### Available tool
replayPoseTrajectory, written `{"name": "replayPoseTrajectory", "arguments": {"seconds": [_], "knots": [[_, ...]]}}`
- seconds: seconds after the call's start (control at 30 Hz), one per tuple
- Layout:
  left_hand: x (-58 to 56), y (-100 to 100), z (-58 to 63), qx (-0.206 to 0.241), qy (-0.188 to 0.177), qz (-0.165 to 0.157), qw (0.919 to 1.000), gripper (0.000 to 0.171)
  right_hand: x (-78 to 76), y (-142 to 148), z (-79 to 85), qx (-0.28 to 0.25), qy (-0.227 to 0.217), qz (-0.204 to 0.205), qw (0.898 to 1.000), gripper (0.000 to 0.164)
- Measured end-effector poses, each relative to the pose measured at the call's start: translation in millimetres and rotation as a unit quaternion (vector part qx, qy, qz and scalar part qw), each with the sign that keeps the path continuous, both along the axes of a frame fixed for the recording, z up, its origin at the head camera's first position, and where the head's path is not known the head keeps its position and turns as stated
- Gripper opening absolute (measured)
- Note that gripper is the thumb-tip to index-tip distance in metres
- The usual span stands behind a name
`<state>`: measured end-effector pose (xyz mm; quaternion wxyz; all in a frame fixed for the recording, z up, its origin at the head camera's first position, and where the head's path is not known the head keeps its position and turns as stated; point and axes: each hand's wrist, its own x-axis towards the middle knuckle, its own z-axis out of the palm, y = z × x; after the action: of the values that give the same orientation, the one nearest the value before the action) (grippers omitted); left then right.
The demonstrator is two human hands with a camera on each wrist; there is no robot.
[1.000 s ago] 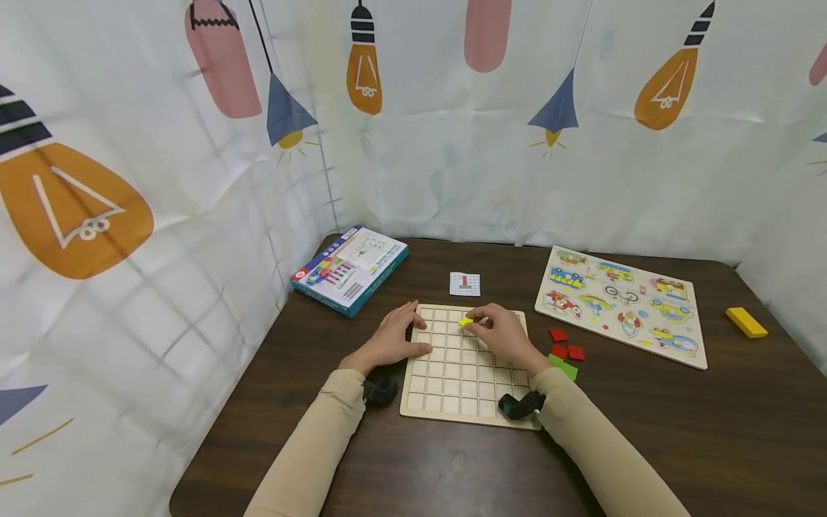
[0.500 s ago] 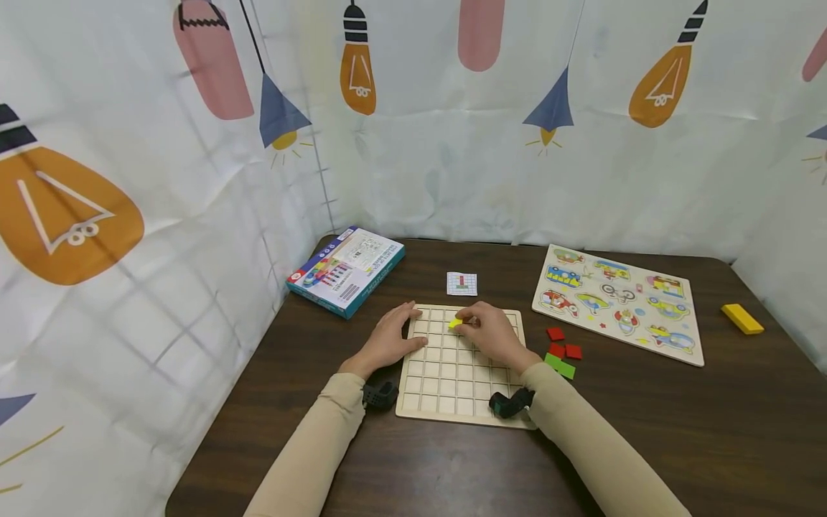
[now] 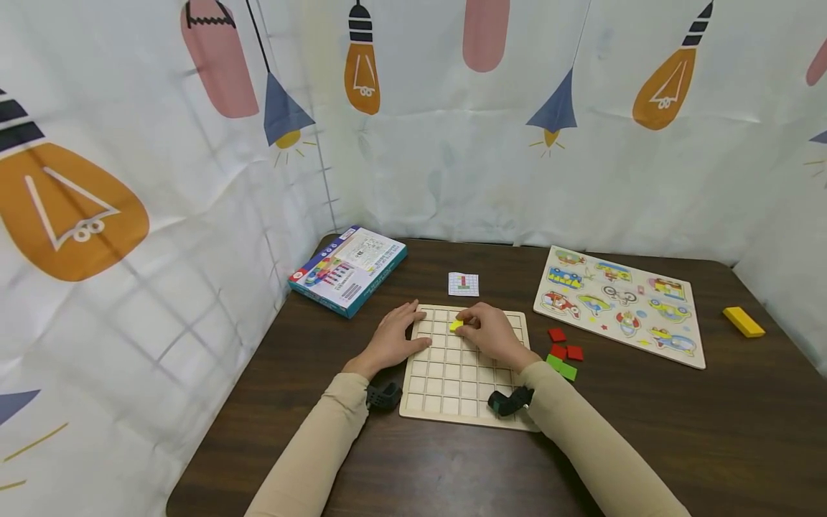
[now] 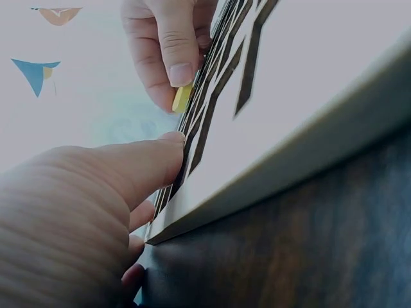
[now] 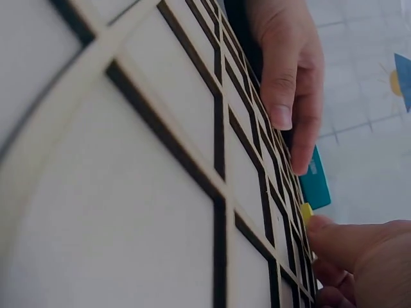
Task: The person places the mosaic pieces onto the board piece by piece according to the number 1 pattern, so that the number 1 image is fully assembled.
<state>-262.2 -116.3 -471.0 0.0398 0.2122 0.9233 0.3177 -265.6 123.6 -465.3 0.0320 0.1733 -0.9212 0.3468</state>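
Note:
My right hand (image 3: 494, 334) pinches a small yellow tile (image 3: 456, 326) between thumb and fingers, over the upper part of a light wooden grid board (image 3: 442, 408). In the left wrist view the yellow tile (image 4: 182, 99) stands tilted against the grid, under the thumb. My left hand (image 3: 389, 342) rests at the board's left side, fingers stretched toward the top left corner. Its thumb (image 4: 151, 168) lies on the grid near the rim. From the right wrist view, the right fingertips cover much of the yellow tile (image 5: 307, 212).
Several red tiles (image 3: 574, 352) and green tiles (image 3: 562, 368) lie right of the board. A pattern card (image 3: 464, 284) lies beyond it. A puzzle box (image 3: 349, 269) sits back left, a vehicle puzzle board (image 3: 620, 305) back right, and a yellow block (image 3: 744, 322) far right.
My right hand has shifted slightly left with the yellow tile and brought it down to a cell of the grid. The left hand has stayed in place.

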Motion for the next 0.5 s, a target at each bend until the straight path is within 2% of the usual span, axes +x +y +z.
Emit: {"name": "replayPoseTrajectory", "arguments": {"seconds": [0.23, 0.5], "knots": [[-1.9, -0.9, -3.2, -0.012, 0.01, -0.009, 0.9998, 0.066, -1.7, 0.1, -4.7, 0.004, 0.017, 0.011, 1.0, 0.019], [-2.6, -0.7, -3.8, -0.017, 0.009, -0.008, 0.9998, 0.071, -1.1, 0.5, -3.4, 0.005, 0.002, 0.016, 1.0, 0.021]]}}
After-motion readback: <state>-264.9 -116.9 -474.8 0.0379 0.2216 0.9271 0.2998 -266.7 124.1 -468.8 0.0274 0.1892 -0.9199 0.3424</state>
